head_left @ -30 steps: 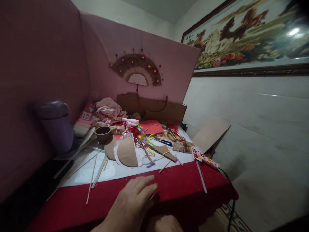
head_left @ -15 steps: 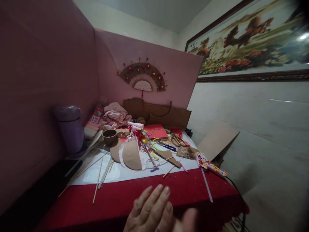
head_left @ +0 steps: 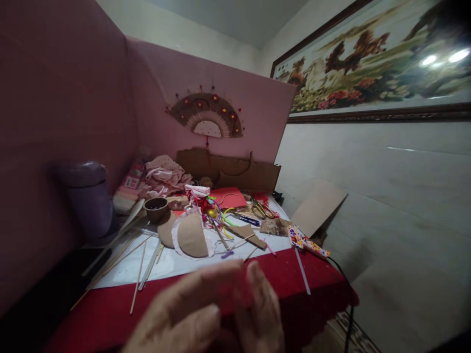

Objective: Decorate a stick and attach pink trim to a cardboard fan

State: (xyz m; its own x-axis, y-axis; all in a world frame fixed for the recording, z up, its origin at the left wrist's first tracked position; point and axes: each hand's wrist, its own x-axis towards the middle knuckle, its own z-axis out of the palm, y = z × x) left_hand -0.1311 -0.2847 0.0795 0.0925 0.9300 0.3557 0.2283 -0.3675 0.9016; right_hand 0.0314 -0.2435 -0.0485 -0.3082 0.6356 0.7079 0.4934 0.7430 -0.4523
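While the left hand (head_left: 176,309) and right hand (head_left: 265,306) are loosely spread at lower centre, gripping nothing visible, the pale-edged cardboard (head_left: 191,236) lies mid-frame above a white sheet (head_left: 117,272), presumably protecting the cloth (head_left: 327,279).

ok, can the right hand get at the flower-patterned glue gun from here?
Likely yes: the glue gun lies ahead and to the right of the right hand, with mostly red cloth between. The pale stick jutting toward the person might need minding.
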